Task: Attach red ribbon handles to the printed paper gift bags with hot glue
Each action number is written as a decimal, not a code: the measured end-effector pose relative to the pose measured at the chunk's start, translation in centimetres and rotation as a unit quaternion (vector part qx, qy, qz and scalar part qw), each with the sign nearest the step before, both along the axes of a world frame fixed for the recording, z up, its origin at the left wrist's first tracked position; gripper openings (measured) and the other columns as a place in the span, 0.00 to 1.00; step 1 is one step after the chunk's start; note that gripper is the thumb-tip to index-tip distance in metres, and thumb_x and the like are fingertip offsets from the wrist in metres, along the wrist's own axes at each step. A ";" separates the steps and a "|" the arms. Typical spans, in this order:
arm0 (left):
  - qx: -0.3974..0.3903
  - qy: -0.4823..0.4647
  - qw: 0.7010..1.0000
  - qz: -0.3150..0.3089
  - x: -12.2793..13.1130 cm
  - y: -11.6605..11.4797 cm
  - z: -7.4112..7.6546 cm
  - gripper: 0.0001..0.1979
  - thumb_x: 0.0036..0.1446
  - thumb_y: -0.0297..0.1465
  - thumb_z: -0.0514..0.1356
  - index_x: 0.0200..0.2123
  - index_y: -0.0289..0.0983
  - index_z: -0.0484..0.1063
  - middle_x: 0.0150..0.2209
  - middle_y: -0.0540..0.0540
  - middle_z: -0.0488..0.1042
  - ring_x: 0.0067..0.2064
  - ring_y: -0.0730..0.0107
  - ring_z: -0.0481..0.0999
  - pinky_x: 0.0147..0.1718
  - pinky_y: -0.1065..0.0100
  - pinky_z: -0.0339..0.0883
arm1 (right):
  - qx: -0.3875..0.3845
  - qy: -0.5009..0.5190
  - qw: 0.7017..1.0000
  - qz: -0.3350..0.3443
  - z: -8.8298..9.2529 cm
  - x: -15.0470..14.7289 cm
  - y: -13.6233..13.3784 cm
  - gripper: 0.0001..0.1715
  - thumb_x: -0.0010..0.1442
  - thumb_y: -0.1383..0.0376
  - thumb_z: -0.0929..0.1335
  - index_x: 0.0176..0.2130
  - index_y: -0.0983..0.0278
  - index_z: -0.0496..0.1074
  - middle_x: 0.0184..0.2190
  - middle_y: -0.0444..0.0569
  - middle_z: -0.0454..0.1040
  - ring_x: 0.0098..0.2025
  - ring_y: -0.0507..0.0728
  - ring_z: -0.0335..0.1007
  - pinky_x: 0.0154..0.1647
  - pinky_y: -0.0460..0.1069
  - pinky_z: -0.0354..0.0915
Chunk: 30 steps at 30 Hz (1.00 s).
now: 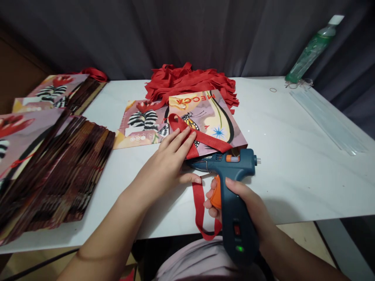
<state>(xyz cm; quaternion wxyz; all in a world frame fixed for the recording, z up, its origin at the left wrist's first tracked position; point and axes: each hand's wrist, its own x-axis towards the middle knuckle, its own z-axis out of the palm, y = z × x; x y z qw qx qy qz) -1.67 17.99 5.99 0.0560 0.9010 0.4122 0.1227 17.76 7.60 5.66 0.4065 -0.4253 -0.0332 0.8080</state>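
Observation:
A printed paper bag [231,121] with red lettering lies on the table in front of me, a red ribbon [212,141] across it. My left hand [168,160] rests on the ribbon and the bag's near edge, fingers stretched and thumb apart. Wrapped round the handle of a blue glue gun [237,203] is my right hand [231,199], fingers at the orange trigger. The gun's nozzle points left, close under the left hand, and its tip is hidden. A ribbon loop hangs over the table's front edge. A green light shows on the handle.
Stacks of printed bags [64,175] fill the left side. Behind the bag lies a heap of red ribbons [190,84]. A green bottle [312,52] stands tilted at the back right, near clear glue sticks [325,121] on the white table [278,164].

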 end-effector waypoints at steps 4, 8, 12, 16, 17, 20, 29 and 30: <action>0.011 -0.001 1.000 -0.006 0.0 0.0 0.0 0.55 0.46 0.63 0.53 0.69 0.34 0.45 0.68 0.34 0.51 0.68 0.41 0.49 0.64 0.44 0.49 | 0.015 0.009 1.000 0.017 0.2 0.0 0.1 0.23 0.47 0.50 0.74 0.33 0.66 0.75 0.23 0.47 0.75 0.19 0.51 0.65 0.17 0.45 0.58; 0.004 0.000 1.000 0.000 0.1 0.0 0.1 0.55 0.46 0.63 0.52 0.69 0.35 0.46 0.68 0.34 0.51 0.68 0.41 0.48 0.64 0.45 0.49 | 0.012 -0.004 1.000 0.010 0.4 0.1 0.0 0.22 0.46 0.52 0.74 0.34 0.66 0.75 0.24 0.47 0.75 0.19 0.51 0.65 0.17 0.45 0.57; 0.009 -0.006 1.000 -0.005 0.1 0.0 0.0 0.55 0.46 0.63 0.53 0.69 0.35 0.46 0.68 0.33 0.51 0.68 0.40 0.49 0.63 0.43 0.50 | 0.018 -0.011 1.000 0.016 0.2 0.1 -0.1 0.22 0.47 0.51 0.73 0.33 0.67 0.75 0.24 0.49 0.75 0.20 0.51 0.65 0.17 0.44 0.58; 0.019 -0.001 1.000 -0.009 0.1 0.0 0.0 0.55 0.46 0.63 0.53 0.68 0.33 0.46 0.67 0.32 0.52 0.68 0.40 0.49 0.63 0.43 0.50 | 0.008 -0.019 1.000 0.023 0.0 0.2 -0.2 0.23 0.48 0.50 0.73 0.33 0.66 0.75 0.23 0.49 0.76 0.19 0.51 0.65 0.18 0.45 0.59; 0.020 0.000 1.000 -0.010 0.1 0.0 0.0 0.55 0.47 0.63 0.53 0.68 0.33 0.46 0.67 0.32 0.52 0.68 0.40 0.49 0.63 0.43 0.50 | 0.004 -0.020 0.999 0.027 0.0 0.2 -0.2 0.23 0.47 0.49 0.73 0.33 0.66 0.75 0.23 0.49 0.76 0.19 0.51 0.65 0.18 0.45 0.59; 0.024 0.000 1.000 -0.012 0.1 0.0 0.0 0.55 0.46 0.62 0.54 0.68 0.34 0.46 0.67 0.32 0.52 0.67 0.39 0.50 0.63 0.43 0.51 | -0.001 -0.025 0.999 0.035 0.0 0.3 -0.2 0.23 0.47 0.49 0.73 0.31 0.67 0.76 0.23 0.49 0.76 0.18 0.51 0.64 0.18 0.45 0.60; 0.033 -0.003 0.999 -0.017 0.1 0.0 0.0 0.55 0.47 0.62 0.53 0.68 0.32 0.48 0.67 0.31 0.53 0.67 0.39 0.51 0.62 0.43 0.53 | -0.009 -0.024 0.999 0.019 -0.1 0.3 -0.2 0.22 0.47 0.50 0.74 0.31 0.66 0.75 0.23 0.48 0.76 0.20 0.51 0.67 0.23 0.46 0.65; 0.031 -0.003 0.999 -0.016 0.1 0.0 -0.1 0.54 0.47 0.62 0.53 0.68 0.33 0.47 0.67 0.32 0.53 0.67 0.40 0.51 0.62 0.43 0.53 | -0.011 -0.025 0.999 0.018 0.0 0.3 -0.2 0.22 0.46 0.50 0.74 0.31 0.66 0.75 0.23 0.48 0.76 0.20 0.51 0.68 0.23 0.46 0.65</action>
